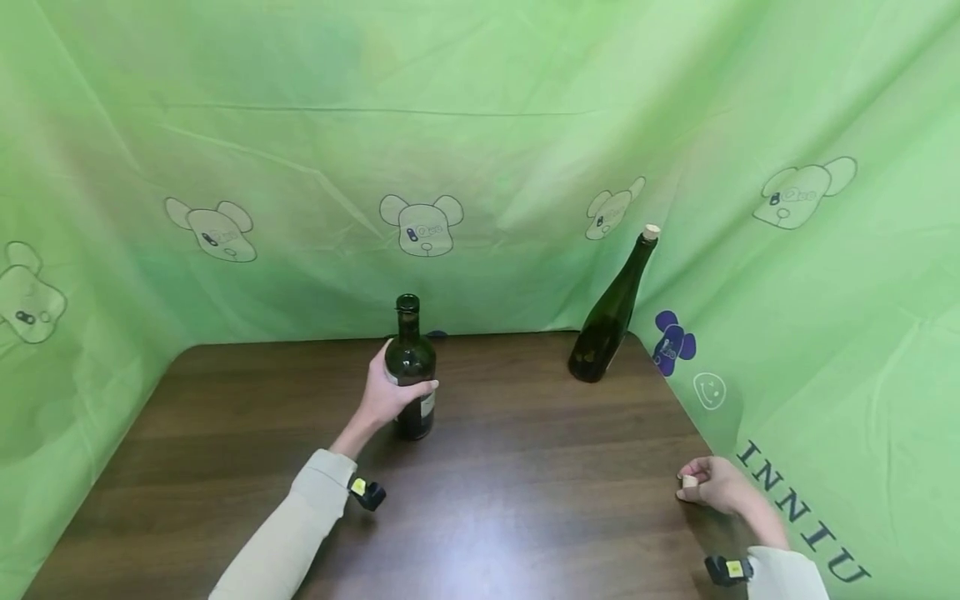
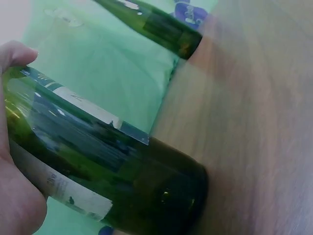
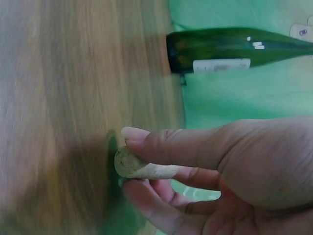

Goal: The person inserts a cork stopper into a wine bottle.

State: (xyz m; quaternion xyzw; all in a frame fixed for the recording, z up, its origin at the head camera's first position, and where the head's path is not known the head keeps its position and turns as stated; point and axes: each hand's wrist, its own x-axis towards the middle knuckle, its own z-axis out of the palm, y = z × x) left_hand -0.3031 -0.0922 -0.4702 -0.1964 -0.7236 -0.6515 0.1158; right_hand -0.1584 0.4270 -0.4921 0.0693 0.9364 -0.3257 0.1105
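Observation:
My left hand (image 1: 386, 393) grips a dark green wine bottle (image 1: 411, 360) by its upper body, thumb across the front. The bottle stands upright with a bare, uncorked mouth; pale labels (image 2: 80, 193) show on its sides in the left wrist view. At the table's right edge my right hand (image 1: 716, 485) pinches a cork (image 3: 131, 164) between thumb and fingers, one round end facing outward. A second, slimmer green bottle (image 1: 609, 321) stands at the back right with a cork (image 1: 651, 232) in its mouth, and neither hand touches it.
The brown wooden table (image 1: 510, 467) has its back and right edges against a green printed cloth (image 1: 315, 150). The slim bottle stands near the back right corner. Small black wrist cameras sit on both cuffs.

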